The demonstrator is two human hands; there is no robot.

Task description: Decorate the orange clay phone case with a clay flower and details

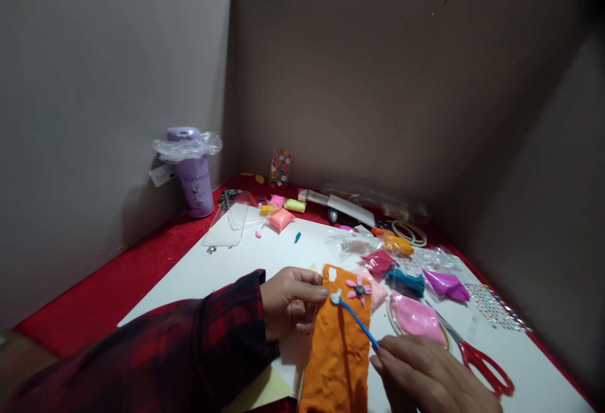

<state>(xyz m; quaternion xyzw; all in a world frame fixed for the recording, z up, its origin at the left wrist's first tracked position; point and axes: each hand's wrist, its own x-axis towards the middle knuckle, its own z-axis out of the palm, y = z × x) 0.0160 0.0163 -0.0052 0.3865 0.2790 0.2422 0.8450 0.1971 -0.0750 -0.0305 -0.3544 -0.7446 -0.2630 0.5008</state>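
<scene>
An orange clay-covered phone case (338,343) is tilted up in front of me, with a hole near its top left corner. My left hand (295,299) grips its upper left edge, thumb on the front. A pink clay flower (359,289) with a dark centre sits at its upper right. My right hand (425,372) is closed around a thin blue tool (362,325). The tool's tip touches a small light-blue clay piece (336,297) on the case, left of the flower.
Red-handled scissors (486,366), a pink clay packet (418,317) and a rhinestone sheet (496,308) lie at the right. Several wrapped clays sit behind the case. Clear phone cases (227,227) and a purple cup (196,186) stand farther left, near grey walls.
</scene>
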